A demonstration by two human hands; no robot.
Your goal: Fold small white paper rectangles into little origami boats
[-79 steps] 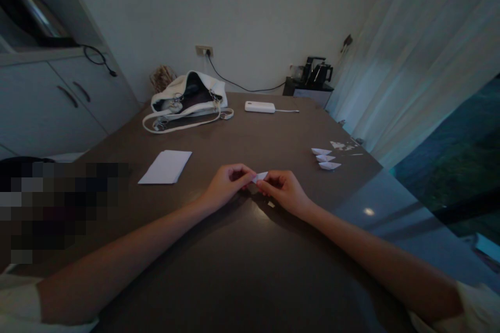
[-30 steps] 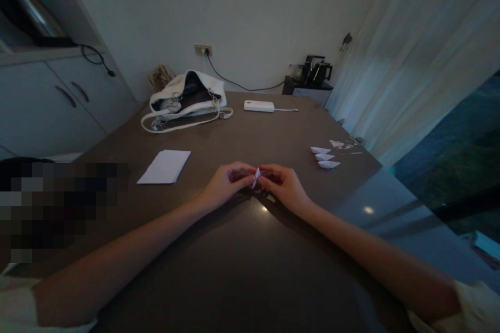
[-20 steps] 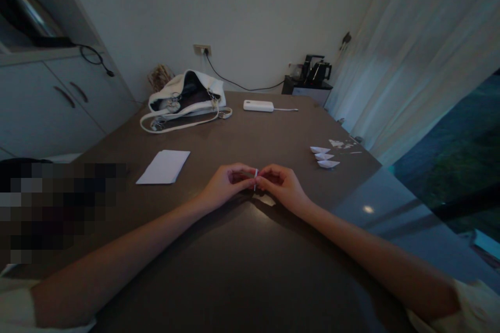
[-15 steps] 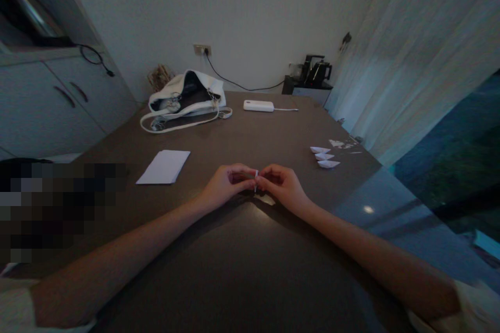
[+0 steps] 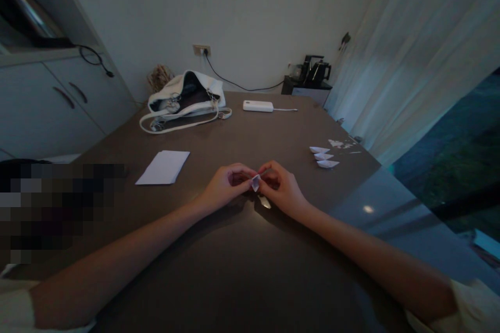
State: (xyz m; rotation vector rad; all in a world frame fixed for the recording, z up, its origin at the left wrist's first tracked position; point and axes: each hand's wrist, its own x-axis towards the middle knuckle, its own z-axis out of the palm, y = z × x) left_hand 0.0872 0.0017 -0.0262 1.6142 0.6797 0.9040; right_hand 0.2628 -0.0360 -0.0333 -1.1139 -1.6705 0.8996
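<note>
Tiny white folded paper (image 5: 255, 182) sits mid-table, pinched between both hands: left hand (image 5: 227, 185) at its 9 o'clock, right hand (image 5: 282, 189) at 3, fingertips nearly meeting. Smooth dark table (image 5: 234, 270) underneath. Three little paper boats (image 5: 323, 156) at 2 o'clock, flat white sheet (image 5: 163, 167) at 10, soft white bag (image 5: 186, 100) at 11.

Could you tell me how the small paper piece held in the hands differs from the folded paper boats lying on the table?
The small paper piece is pinched between the left hand and right hand, above the table; the paper boats lie untouched at the right. It is one piece; they are three in a row. All are white.
</note>
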